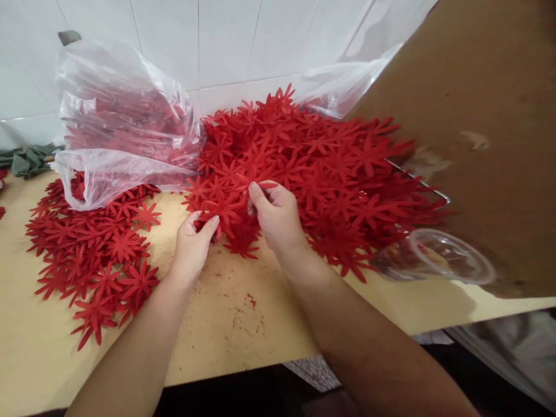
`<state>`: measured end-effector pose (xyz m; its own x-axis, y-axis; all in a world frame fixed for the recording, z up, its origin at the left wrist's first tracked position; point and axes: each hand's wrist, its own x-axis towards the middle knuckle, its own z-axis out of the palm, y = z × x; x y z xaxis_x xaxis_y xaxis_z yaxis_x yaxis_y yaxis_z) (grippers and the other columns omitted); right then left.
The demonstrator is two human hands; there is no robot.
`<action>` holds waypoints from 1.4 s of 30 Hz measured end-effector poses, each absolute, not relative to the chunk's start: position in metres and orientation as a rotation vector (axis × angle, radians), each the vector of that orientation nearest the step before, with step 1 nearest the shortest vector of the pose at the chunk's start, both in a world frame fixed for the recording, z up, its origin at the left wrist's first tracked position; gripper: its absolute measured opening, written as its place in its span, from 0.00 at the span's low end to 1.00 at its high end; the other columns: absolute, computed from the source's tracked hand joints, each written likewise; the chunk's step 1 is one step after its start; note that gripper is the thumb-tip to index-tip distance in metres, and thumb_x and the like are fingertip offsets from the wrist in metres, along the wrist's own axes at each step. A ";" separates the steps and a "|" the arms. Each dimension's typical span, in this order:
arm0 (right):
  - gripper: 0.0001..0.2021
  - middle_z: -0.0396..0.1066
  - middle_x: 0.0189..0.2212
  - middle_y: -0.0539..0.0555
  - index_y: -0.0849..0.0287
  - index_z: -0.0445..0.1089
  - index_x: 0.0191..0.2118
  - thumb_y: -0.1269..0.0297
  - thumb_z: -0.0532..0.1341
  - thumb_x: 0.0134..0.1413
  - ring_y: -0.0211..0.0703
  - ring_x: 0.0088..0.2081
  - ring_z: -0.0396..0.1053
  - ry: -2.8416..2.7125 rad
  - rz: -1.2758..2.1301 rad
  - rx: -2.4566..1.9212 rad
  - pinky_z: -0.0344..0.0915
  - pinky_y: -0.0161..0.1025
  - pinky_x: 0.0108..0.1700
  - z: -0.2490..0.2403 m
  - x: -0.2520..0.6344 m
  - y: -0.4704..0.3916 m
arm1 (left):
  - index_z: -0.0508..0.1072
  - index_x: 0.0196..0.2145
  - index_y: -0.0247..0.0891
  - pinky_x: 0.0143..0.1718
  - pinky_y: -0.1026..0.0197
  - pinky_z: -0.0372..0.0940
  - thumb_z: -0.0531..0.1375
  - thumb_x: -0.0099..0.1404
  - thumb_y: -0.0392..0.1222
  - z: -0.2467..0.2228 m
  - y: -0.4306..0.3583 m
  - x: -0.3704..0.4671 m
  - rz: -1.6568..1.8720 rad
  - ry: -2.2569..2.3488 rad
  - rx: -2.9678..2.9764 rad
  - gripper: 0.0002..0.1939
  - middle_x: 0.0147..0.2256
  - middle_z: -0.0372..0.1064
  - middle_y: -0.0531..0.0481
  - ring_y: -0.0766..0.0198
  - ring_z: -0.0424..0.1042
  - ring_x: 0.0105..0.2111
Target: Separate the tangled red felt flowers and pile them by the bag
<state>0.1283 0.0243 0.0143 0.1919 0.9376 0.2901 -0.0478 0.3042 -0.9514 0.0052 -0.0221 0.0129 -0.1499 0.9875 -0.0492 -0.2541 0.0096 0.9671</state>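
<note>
My left hand (194, 238) pinches the edge of a red fabric flower (225, 207) between thumb and fingertips. My right hand (278, 215), a little higher and to the right, pinches a red flower petal (268, 185); whether it belongs to the same flower is hard to make out. Behind and to the right of both hands rises a large heap of red fabric flowers (321, 162) with narrow petals. Left of my left hand, more flowers lie in a loose spread pile (95, 243).
A clear plastic bag (125, 127) full of red flowers stands against the tiled wall (230, 40). On the right are a brown board (473, 116) and a clear plastic cup (434, 258) on its side. Green leaf-like pieces (28, 161) lie far left. Red scraps dot the table (226, 324).
</note>
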 end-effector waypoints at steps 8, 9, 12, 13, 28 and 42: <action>0.18 0.51 0.15 0.44 0.57 0.55 0.20 0.51 0.55 0.52 0.30 0.19 0.51 -1.260 0.786 -1.061 0.53 0.33 0.23 0.012 0.135 0.026 | 0.65 0.26 0.36 0.22 0.67 0.54 0.60 0.50 0.42 0.013 -0.020 0.003 1.440 1.139 0.938 0.09 0.19 0.61 0.58 0.74 0.56 0.18; 0.17 0.52 0.16 0.44 0.57 0.55 0.21 0.52 0.55 0.52 0.30 0.20 0.52 -1.269 0.755 -1.076 0.55 0.33 0.24 0.010 0.136 0.027 | 0.66 0.27 0.35 0.24 0.67 0.55 0.61 0.50 0.43 0.012 -0.020 0.003 1.451 1.142 0.940 0.09 0.21 0.63 0.57 0.74 0.58 0.19; 0.14 0.62 0.26 0.50 0.58 0.61 0.30 0.52 0.59 0.48 0.35 0.27 0.61 -1.291 0.566 -1.124 0.63 0.37 0.31 0.006 0.139 0.032 | 0.68 0.28 0.35 0.27 0.66 0.57 0.62 0.49 0.43 0.010 -0.019 0.003 1.452 1.141 0.937 0.11 0.23 0.66 0.56 0.73 0.61 0.22; 0.16 0.65 0.32 0.53 0.58 0.62 0.35 0.52 0.61 0.45 0.38 0.32 0.64 -1.300 0.475 -1.140 0.65 0.40 0.35 0.006 0.140 0.033 | 0.68 0.28 0.35 0.27 0.66 0.57 0.62 0.49 0.43 0.010 -0.019 0.003 1.446 1.141 0.934 0.11 0.23 0.66 0.56 0.72 0.61 0.22; 0.14 0.59 0.17 0.46 0.59 0.62 0.20 0.56 0.59 0.49 0.32 0.21 0.58 -1.428 0.846 -1.016 0.58 0.34 0.25 0.018 0.130 0.016 | 0.67 0.27 0.36 0.26 0.67 0.57 0.59 0.54 0.40 0.013 -0.022 0.005 1.367 1.159 1.051 0.06 0.21 0.62 0.57 0.74 0.58 0.21; 0.11 0.70 0.35 0.57 0.59 0.70 0.37 0.58 0.56 0.53 0.44 0.40 0.66 -1.630 0.296 -1.035 0.63 0.47 0.45 0.021 0.132 0.011 | 0.65 0.25 0.36 0.22 0.68 0.53 0.58 0.55 0.40 0.015 -0.021 0.001 1.393 1.194 1.000 0.06 0.19 0.58 0.58 0.75 0.54 0.18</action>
<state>0.1318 0.0114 0.0215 0.0122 0.7478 0.6638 0.4663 0.5830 -0.6654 0.0010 -0.0212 0.0151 -0.1534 0.9880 -0.0191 -0.1704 -0.0074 0.9853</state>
